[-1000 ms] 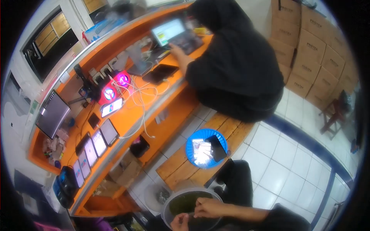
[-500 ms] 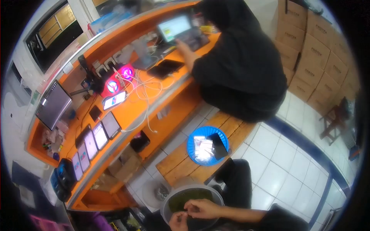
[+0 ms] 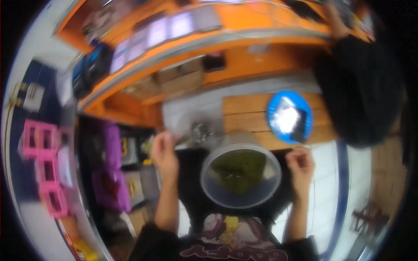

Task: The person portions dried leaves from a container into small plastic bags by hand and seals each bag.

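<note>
A translucent plastic tub (image 3: 206, 191) sits in my lap with a dark green mass (image 3: 241, 167) in it, blurred so that I cannot tell its kind. My left hand (image 3: 164, 152) is raised to the left of the tub, its fingers bunched together and smeared. On the other side, my right hand (image 3: 300, 164) is held up with fingers curled in a pinch. Whatever either hand may hold is too small to make out. Neither hand touches the tub.
A wooden bench (image 3: 246, 115) carries a blue plastic tray (image 3: 272, 130) with packets and a black phone. Beside the tub is a pale container (image 3: 202, 130). Phones and tablets (image 3: 159, 34) line the orange counter (image 3: 244, 26). A person in black (image 3: 365, 91) sits at the right.
My view has turned down and to the left. My hands, close together over the tub before, are now wide apart on either side of it.
</note>
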